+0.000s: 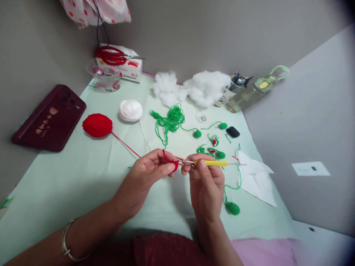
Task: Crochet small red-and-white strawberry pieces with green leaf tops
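My left hand point(154, 166) pinches a small piece of red crochet point(175, 166), with red yarn looped over its fingers. That yarn runs back to a red yarn ball point(97, 125) on the left of the table. In my right hand point(206, 175) is a crochet hook with a yellow handle point(213, 163). Its metal tip meets the red piece at my left fingertips. An orange loop or clip shows between the two hands, partly hidden by my fingers. Just beyond my right hand lie small green crocheted balls point(220, 154) and red-green crocheted bits point(213, 140).
White yarn ball point(131, 110), tangled green yarn point(173, 122) and white stuffing point(206, 88) lie farther back. Red scissors point(112, 55) rest on a box by a clear tub point(107, 79). A phone point(50, 118) leans left; a bottle point(249, 94) stands right. White cloth point(256, 177) lies right.
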Demonstrator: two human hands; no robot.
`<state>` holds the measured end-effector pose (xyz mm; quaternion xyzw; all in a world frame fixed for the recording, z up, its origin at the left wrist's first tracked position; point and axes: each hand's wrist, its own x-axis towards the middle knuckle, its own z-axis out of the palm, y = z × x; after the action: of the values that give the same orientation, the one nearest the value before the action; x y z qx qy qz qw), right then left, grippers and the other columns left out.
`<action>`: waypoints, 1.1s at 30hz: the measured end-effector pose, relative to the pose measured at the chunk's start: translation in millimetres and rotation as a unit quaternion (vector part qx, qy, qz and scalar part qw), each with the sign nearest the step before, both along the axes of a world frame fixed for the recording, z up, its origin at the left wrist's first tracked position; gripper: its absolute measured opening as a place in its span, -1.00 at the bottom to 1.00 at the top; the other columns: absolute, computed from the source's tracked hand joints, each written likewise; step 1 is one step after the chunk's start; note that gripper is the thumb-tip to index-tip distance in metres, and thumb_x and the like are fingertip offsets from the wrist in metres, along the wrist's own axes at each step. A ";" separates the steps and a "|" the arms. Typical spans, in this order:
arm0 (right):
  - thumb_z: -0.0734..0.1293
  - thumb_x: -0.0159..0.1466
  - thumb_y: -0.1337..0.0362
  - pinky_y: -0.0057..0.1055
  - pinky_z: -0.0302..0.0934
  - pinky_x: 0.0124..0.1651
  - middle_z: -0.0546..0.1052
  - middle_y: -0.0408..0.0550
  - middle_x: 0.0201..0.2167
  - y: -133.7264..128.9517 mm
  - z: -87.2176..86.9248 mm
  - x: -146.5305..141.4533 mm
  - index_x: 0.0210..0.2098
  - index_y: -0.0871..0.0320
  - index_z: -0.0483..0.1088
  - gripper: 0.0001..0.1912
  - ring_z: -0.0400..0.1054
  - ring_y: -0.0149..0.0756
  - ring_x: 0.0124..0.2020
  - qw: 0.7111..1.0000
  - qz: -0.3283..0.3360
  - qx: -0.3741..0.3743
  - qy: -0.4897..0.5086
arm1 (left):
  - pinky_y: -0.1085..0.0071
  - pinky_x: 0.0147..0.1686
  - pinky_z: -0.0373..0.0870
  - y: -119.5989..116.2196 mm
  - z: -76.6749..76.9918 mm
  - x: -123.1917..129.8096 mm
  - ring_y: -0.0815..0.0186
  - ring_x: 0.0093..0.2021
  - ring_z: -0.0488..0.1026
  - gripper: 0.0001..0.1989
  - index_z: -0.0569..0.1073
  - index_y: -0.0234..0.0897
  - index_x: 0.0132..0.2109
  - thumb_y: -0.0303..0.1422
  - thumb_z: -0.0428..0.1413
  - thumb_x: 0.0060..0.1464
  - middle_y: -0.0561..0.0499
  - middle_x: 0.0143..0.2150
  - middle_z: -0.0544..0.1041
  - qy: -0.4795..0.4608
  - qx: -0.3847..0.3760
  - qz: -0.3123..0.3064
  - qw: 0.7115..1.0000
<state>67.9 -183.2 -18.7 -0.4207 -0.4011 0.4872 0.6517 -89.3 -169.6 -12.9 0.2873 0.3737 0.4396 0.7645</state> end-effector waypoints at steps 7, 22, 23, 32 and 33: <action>0.40 0.39 0.22 -0.38 0.41 -0.32 0.56 -0.12 -0.38 -1.1 0.6 1.3 -0.26 0.07 0.64 -0.84 0.45 -0.38 -0.43 1.000 -0.006 0.008 -0.006 | 0.41 -0.16 0.32 -0.1 0.4 -0.8 0.36 -0.26 0.45 -0.96 0.62 -0.18 -0.23 -0.35 0.32 0.17 0.10 -0.28 0.59 0.004 -0.001 0.003 1.000; 0.37 0.41 0.24 -0.32 0.42 -0.28 0.56 -0.11 -0.36 -2.6 -2.9 0.7 -0.24 0.06 0.62 -0.84 0.46 -0.34 -0.40 0.997 -0.031 0.027 -0.068 | 0.40 -0.21 0.31 1.7 1.4 0.9 0.33 -0.27 0.44 -0.92 0.60 -0.19 -0.27 -0.33 0.34 0.15 0.08 -0.31 0.57 0.008 -0.001 0.010 1.000; 0.36 0.41 0.25 -0.32 0.41 -0.28 0.56 -0.11 -0.35 -2.9 -3.2 0.9 -0.23 0.06 0.62 -0.84 0.46 -0.34 -0.40 0.997 -0.032 0.029 -0.071 | 0.40 -0.21 0.31 1.8 1.3 1.1 0.33 -0.27 0.44 -0.91 0.59 -0.20 -0.27 -0.33 0.34 0.15 0.08 -0.31 0.57 0.008 -0.001 0.011 1.000; 0.33 0.45 0.26 -0.28 0.36 -0.23 0.53 -0.12 -0.35 -6.9 -5.2 -0.6 -0.17 0.04 0.60 -0.83 0.46 -0.31 -0.35 0.991 -0.030 0.055 -0.114 | 0.39 -0.16 0.33 1.7 -0.6 0.8 0.32 -0.26 0.44 -0.92 0.59 -0.20 -0.28 -0.35 0.34 0.15 0.08 -0.30 0.56 0.020 0.009 0.014 1.000; 0.33 0.45 0.27 -0.27 0.36 -0.24 0.53 -0.12 -0.36 -7.1 -5.1 -1.0 -0.16 0.04 0.60 -0.83 0.46 -0.30 -0.35 0.990 -0.031 0.059 -0.122 | 0.39 -0.15 0.33 1.6 -1.0 0.9 0.33 -0.26 0.44 -0.92 0.59 -0.20 -0.28 -0.34 0.34 0.15 0.08 -0.29 0.56 0.019 0.010 0.015 1.000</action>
<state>67.0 -190.3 -23.8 -0.4501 -0.4928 0.3868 0.6364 -88.3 -168.0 -13.9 0.2971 0.3885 0.4493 0.7476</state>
